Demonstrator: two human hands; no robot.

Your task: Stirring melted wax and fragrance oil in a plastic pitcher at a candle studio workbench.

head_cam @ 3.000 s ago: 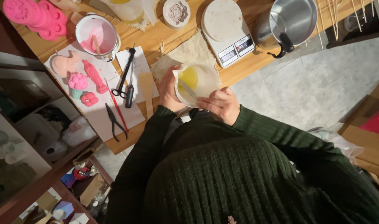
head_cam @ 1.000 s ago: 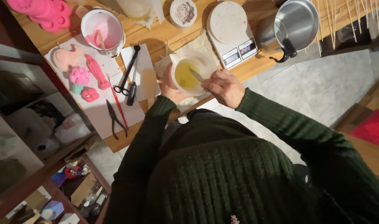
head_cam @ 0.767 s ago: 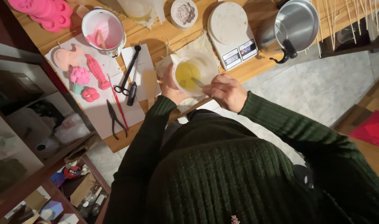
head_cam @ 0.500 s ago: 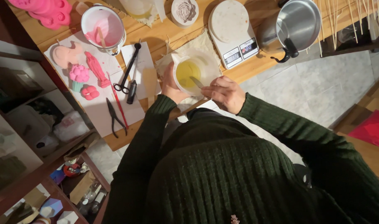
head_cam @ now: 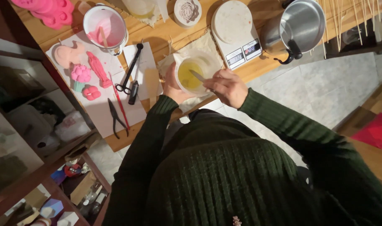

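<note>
My left hand grips the side of a clear plastic cup that holds yellow liquid. My right hand pinches a thin flat stick whose tip dips into the liquid. The cup sits just above a piece of cloth on the wooden table, close to my chest. Both arms wear a dark green ribbed sweater.
A white kitchen scale and a steel pot lie right of the cup. Left are scissors, pliers, pink cast figures on white paper and a white cup with pink residue. Thin wooden sticks stand at top right.
The cup went from tilted up near my chest to held lower over the table. My right hand brought the stick into the liquid and keeps shifting slightly.
</note>
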